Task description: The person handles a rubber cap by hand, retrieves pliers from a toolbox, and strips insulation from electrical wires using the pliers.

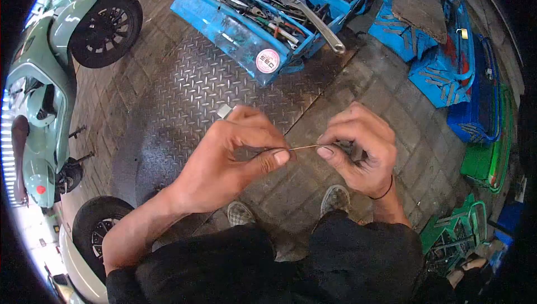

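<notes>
A thin copper-coloured wire [305, 147] stretches between my two hands, above the floor and in front of my shoes. My left hand [232, 156] is closed, pinching its left end between thumb and forefinger. At the other end, my right hand [363, 147] pinches it the same way, its remaining fingers curled. A small pale, square-edged piece [224, 111] shows just behind the knuckles of my left hand; most of it is hidden by that hand.
An open blue toolbox [224, 38] full of tools stands ahead, an adjustable wrench [316, 21] lying across it. Beneath lies a metal checker plate [196, 74]. More toolboxes, blue [400, 35] and green [484, 161], line the right. A pale green scooter [61, 30] stands left. Another person's hand [475, 263] shows lower right.
</notes>
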Motion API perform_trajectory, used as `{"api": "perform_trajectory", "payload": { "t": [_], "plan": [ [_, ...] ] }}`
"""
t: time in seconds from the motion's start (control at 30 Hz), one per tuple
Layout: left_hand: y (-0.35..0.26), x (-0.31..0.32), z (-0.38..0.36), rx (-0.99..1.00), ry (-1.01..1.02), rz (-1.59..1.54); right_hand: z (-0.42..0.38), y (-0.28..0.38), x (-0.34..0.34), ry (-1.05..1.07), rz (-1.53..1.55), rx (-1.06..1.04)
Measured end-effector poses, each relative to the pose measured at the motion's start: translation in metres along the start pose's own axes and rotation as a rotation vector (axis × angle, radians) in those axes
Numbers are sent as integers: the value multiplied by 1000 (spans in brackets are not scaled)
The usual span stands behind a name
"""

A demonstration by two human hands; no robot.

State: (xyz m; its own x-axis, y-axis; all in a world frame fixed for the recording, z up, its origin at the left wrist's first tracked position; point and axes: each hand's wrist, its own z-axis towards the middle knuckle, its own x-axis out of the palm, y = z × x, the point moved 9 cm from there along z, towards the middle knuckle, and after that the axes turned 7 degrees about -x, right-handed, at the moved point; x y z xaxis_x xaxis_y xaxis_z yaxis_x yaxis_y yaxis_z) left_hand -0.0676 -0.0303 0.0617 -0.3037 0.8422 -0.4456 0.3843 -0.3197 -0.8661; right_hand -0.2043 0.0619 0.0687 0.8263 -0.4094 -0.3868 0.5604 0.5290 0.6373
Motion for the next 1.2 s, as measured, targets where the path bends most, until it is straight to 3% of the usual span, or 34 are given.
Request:
{"api": "perform_trajectory", "payload": {
  "t": [0.03, 0.1, 0.3, 0.43, 0.5, 0.63, 0.7, 0.8, 1.2],
  "plan": [
    [0, 1, -1, -1, -1, -2, -1, 0, 1, -11, -1, -22],
    [-8, -11, -5, 59, -190, 99, -1, 1, 2, -20, -4, -42],
    [5, -12, -13, -21, -224, -107, -1, 0, 7, -5, 15, 0],
    [-2, -11, -14, -43, -210, -74, 0, 1, 9, 22, 12, 9],
    [11, 0, -13, -300, -110, -291, 1, 1, 8, 16, 9, 8],
    [28, 8, -15, -405, 14, -260, 0, 1, 7, 27, -9, 3],
    [21, 2, -12, -199, -52, -134, 1, 2, 8, 34, -16, -20],
    [8, -6, -12, -51, -174, -11, 1, 3, 8, 39, -2, -2],
    [5, -14, -19, -2, -353, -109, 0, 3, 11, 40, 23, 35]
  ]
}}
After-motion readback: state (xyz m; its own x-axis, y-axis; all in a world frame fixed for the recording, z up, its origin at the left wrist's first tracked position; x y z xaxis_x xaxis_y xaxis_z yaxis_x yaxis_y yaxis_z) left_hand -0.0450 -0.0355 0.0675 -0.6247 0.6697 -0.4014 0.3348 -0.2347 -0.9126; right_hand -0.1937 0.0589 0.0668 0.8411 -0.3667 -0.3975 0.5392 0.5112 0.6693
